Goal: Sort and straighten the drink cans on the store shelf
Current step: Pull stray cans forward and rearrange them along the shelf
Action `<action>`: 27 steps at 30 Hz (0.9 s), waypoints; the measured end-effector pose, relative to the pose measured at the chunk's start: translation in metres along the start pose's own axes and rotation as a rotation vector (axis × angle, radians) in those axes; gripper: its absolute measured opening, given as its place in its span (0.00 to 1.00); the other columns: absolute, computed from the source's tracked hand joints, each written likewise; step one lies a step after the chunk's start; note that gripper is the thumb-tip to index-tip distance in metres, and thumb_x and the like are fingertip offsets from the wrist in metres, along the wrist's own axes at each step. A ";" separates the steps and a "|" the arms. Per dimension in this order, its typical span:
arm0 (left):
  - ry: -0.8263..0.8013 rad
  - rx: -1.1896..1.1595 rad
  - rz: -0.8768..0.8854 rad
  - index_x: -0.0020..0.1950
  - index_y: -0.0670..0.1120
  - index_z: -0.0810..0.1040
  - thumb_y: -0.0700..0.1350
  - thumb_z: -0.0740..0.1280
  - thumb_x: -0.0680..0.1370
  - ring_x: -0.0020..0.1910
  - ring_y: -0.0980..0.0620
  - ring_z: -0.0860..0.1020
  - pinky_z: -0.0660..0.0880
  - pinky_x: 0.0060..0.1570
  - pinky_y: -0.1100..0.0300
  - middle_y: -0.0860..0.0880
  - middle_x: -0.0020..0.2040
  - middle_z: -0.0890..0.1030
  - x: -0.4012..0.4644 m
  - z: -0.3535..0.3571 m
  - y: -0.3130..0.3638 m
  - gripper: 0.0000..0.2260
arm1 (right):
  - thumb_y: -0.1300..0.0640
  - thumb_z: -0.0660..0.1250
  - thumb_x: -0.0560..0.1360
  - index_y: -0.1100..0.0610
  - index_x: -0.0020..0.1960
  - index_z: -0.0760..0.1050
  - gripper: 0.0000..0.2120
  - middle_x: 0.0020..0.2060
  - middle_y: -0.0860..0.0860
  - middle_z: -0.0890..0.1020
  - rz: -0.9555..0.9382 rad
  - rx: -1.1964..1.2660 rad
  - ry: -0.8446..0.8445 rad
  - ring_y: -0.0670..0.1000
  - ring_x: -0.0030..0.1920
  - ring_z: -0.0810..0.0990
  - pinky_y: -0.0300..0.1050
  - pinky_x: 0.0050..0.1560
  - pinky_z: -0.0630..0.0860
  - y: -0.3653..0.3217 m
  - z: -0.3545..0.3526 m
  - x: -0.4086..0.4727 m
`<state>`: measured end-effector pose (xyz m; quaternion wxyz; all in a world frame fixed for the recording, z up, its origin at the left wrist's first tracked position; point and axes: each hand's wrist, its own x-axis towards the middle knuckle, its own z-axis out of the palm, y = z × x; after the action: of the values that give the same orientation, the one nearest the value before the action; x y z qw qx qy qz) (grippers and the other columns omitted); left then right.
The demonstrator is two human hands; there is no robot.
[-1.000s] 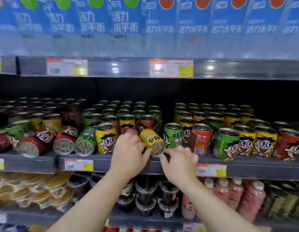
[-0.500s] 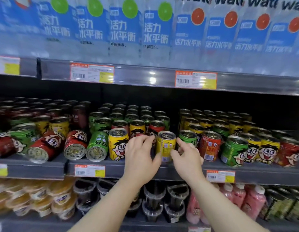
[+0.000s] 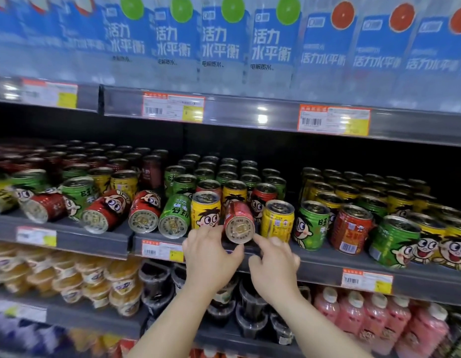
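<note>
Red can [image 3: 239, 223] lying on side at front lip of can shelf [image 3: 327, 259], base toward camera, wedged between upright yellow can [image 3: 205, 210] and second yellow can [image 3: 277, 221]. Left hand [image 3: 211, 257] touching its lower left, fingers loosely curled, grip uncertain. Right hand [image 3: 273, 264] just right of it, index finger extended to rim, holding nothing. Step: righting this can. Next move needs tipping upright within the narrow gap; shelf edge directly below, fall risk. More toppled cans [image 3: 144, 215] left of it.

Single head view, close, facing the can shelf [image 3: 69, 229], edges perhaps blurred.
</note>
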<state>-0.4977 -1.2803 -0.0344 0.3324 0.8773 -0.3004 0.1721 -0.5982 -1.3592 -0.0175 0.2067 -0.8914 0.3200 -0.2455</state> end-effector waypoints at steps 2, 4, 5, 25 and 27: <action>0.031 -0.100 0.047 0.59 0.52 0.76 0.58 0.65 0.69 0.53 0.47 0.70 0.64 0.53 0.54 0.52 0.50 0.76 0.001 -0.007 0.002 0.21 | 0.57 0.59 0.76 0.45 0.73 0.64 0.25 0.49 0.45 0.69 -0.034 0.058 0.053 0.49 0.59 0.66 0.48 0.61 0.60 0.000 0.000 -0.003; 0.045 -0.135 0.073 0.59 0.53 0.75 0.56 0.63 0.68 0.51 0.47 0.71 0.66 0.53 0.54 0.52 0.49 0.76 0.004 -0.013 0.006 0.21 | 0.57 0.60 0.76 0.46 0.73 0.63 0.26 0.47 0.44 0.68 -0.075 0.115 0.112 0.48 0.55 0.66 0.47 0.60 0.60 -0.003 -0.001 -0.003; 0.024 -0.142 0.074 0.61 0.53 0.74 0.56 0.62 0.68 0.52 0.47 0.70 0.67 0.54 0.53 0.52 0.50 0.76 0.005 -0.015 0.008 0.22 | 0.57 0.60 0.76 0.46 0.73 0.63 0.26 0.45 0.43 0.68 -0.099 0.132 0.128 0.47 0.53 0.66 0.46 0.59 0.59 -0.005 -0.001 -0.001; -0.067 0.178 0.026 0.52 0.49 0.81 0.58 0.63 0.70 0.49 0.43 0.73 0.69 0.47 0.52 0.47 0.47 0.77 0.031 -0.056 -0.128 0.18 | 0.43 0.57 0.77 0.44 0.69 0.69 0.22 0.61 0.45 0.72 0.022 -0.142 0.033 0.50 0.62 0.66 0.48 0.61 0.57 -0.111 0.083 0.008; -0.049 0.111 0.072 0.51 0.49 0.81 0.56 0.66 0.70 0.47 0.43 0.74 0.68 0.45 0.51 0.47 0.45 0.76 0.034 -0.056 -0.134 0.15 | 0.44 0.58 0.76 0.45 0.68 0.70 0.22 0.61 0.46 0.72 0.103 -0.137 0.064 0.51 0.63 0.66 0.48 0.61 0.57 -0.124 0.090 0.009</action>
<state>-0.3914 -1.1757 -0.0415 0.2694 0.8869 -0.3299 0.1790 -0.4832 -1.2581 -0.0211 0.1474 -0.8776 0.3878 -0.2403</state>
